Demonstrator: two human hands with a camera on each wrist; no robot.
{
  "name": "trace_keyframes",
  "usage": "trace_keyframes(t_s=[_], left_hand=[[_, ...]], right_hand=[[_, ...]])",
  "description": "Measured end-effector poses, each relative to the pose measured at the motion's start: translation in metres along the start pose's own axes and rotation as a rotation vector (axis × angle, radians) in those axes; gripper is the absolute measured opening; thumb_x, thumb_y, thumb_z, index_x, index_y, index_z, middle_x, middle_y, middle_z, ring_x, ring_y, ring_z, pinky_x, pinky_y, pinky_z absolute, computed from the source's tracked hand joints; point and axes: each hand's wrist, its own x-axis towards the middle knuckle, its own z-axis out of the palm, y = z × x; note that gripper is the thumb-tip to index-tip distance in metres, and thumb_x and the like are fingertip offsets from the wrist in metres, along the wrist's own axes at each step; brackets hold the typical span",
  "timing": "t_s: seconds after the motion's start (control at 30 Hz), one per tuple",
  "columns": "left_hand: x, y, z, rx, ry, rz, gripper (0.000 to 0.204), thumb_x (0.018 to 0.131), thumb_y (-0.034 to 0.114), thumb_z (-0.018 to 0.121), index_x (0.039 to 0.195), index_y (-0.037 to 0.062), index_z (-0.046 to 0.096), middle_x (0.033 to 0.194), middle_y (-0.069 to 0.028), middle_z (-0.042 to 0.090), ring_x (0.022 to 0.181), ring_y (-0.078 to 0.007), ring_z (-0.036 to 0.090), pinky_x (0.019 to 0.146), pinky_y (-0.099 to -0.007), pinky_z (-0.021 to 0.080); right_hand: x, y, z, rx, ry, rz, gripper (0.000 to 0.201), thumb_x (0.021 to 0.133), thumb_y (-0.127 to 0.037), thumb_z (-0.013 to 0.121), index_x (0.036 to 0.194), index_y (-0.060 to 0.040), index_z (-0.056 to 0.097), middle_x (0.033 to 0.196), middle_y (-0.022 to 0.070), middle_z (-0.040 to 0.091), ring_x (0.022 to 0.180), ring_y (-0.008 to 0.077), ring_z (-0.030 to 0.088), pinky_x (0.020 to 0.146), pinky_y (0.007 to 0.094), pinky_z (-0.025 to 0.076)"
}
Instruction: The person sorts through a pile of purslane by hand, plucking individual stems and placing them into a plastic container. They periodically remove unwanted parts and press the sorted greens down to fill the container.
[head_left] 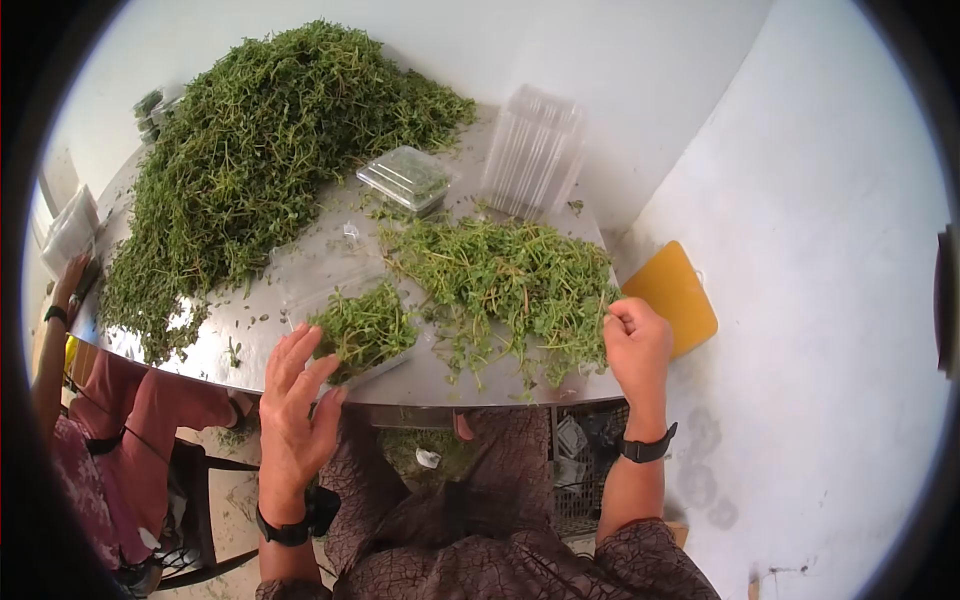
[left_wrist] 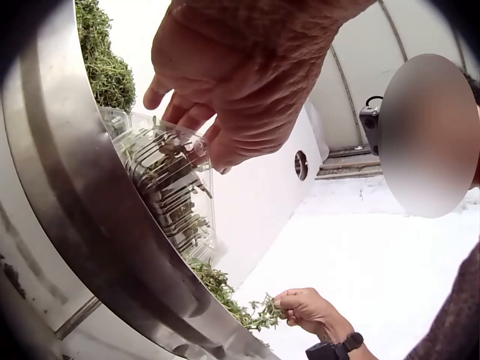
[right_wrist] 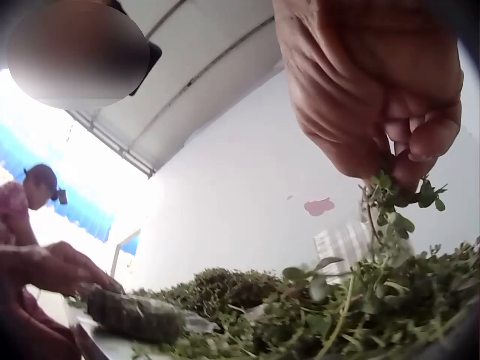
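Observation:
My left hand (head_left: 297, 400) is at the left end of a clear plastic container (left_wrist: 169, 180) heaped with green leafy sprigs (head_left: 368, 325). Its fingers are fairly straight and touch the container's end, with the thumb on the near side. At the right edge of a loose pile of greens (head_left: 510, 285), my right hand (head_left: 638, 345) pinches a small leafy sprig (right_wrist: 386, 206) between thumb and fingers. The sprig hangs down just over the pile. A band with a small camera is on each wrist.
A large mound of greens (head_left: 250, 150) covers the table's back left. Behind the loose pile stand a closed clear box (head_left: 405, 178) and a tall stack of clear containers (head_left: 535, 150). A yellow board (head_left: 672, 300) leans by the right wall. Another person (head_left: 110, 450) sits at left.

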Motion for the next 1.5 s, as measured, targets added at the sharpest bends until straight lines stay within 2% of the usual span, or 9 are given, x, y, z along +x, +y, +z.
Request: trace_keyframes(t_s=[0.17,0.5,0.6,0.8,0.93,1.03,1.3,1.37,1.5], left_hand=[[-0.001,0.003,-0.003,0.007,-0.011,-0.013,0.038,0.071,-0.005,0.069,0.108,0.0014,0.063,0.134,-0.0189,0.055,0.129,-0.0407,0.048,0.108,-0.0523,0.037],[0.003,0.026,-0.020,-0.044,0.077,0.074,0.034,0.075,0.003,0.068,0.109,-0.0010,0.065,0.132,-0.0213,0.057,0.127,-0.0404,0.051,0.108,-0.0499,0.038],[0.007,0.051,-0.017,-0.720,0.054,-0.102,0.041,0.083,0.015,0.060,0.119,-0.0056,0.062,0.128,-0.0242,0.059,0.124,-0.0362,0.055,0.108,-0.0420,0.038],[0.007,0.080,0.010,-1.229,-0.176,-0.475,0.055,0.097,0.018,0.055,0.144,-0.0036,0.037,0.142,-0.0172,0.048,0.133,-0.0273,0.046,0.111,-0.0416,0.036],[-0.002,0.080,0.023,-1.102,-0.282,-0.568,0.046,0.099,0.011,0.054,0.142,-0.0021,0.042,0.112,-0.0068,0.062,0.093,-0.0063,0.053,0.079,-0.0236,0.047],[-0.005,0.074,0.026,-0.869,-0.302,-0.431,0.037,0.099,0.009,0.052,0.134,-0.0026,0.051,0.094,-0.0047,0.064,0.081,-0.0057,0.052,0.070,-0.0223,0.046],[-0.004,0.082,0.030,-0.691,-0.151,-0.286,0.027,0.096,0.002,0.052,0.121,-0.0031,0.058,0.067,-0.0136,0.055,0.057,-0.0141,0.052,0.053,-0.0288,0.043],[-0.002,0.084,0.027,-0.674,-0.217,-0.321,0.021,0.090,0.000,0.053,0.110,-0.0006,0.057,0.079,-0.0252,0.060,0.075,-0.0455,0.061,0.058,-0.0421,0.048],[-0.006,0.080,0.032,-0.603,-0.233,-0.249,0.020,0.087,-0.001,0.054,0.106,-0.0016,0.056,0.081,-0.0244,0.062,0.075,-0.0444,0.062,0.059,-0.0452,0.049]], right_hand=[[0.012,-0.023,-0.004,0.596,-0.049,0.196,0.008,0.088,-0.001,0.061,0.092,0.0042,0.065,0.071,-0.0021,0.062,0.058,0.0012,0.048,0.050,0.0203,0.039],[0.011,-0.069,0.005,0.807,-0.118,0.275,0.011,0.088,-0.001,0.057,0.094,0.0039,0.066,0.072,-0.0009,0.061,0.057,0.0025,0.051,0.051,0.0200,0.043],[-0.003,-0.089,0.010,0.838,-0.158,0.269,0.010,0.087,0.000,0.058,0.094,0.0039,0.065,0.071,-0.0012,0.061,0.057,0.0029,0.051,0.053,0.0203,0.044],[-0.042,-0.126,0.018,0.553,-0.201,-0.299,0.014,0.079,0.007,0.064,0.090,0.0001,0.063,0.080,0.0103,0.065,0.061,0.0174,0.061,0.056,0.0295,0.048],[-0.055,-0.132,0.021,0.518,-0.230,-0.540,0.023,0.072,0.006,0.068,0.093,-0.0013,0.061,0.083,0.0139,0.066,0.068,0.0331,0.063,0.058,0.0390,0.051],[-0.060,-0.131,0.022,0.513,-0.255,-0.564,0.023,0.072,0.006,0.068,0.093,-0.0015,0.062,0.083,0.0135,0.066,0.068,0.0317,0.063,0.058,0.0381,0.051],[-0.068,-0.124,0.017,0.528,-0.415,-0.428,0.023,0.074,0.004,0.068,0.096,-0.0008,0.062,0.087,0.0154,0.067,0.072,0.0342,0.064,0.062,0.0403,0.051],[-0.071,-0.121,0.017,0.491,-0.415,-0.437,0.023,0.075,0.004,0.068,0.097,-0.0005,0.061,0.087,0.0158,0.066,0.074,0.0347,0.064,0.062,0.0412,0.051],[-0.071,-0.123,0.017,0.487,-0.348,-0.434,0.022,0.072,0.008,0.066,0.093,0.0004,0.063,0.078,0.0144,0.064,0.062,0.0277,0.062,0.054,0.0347,0.048]])
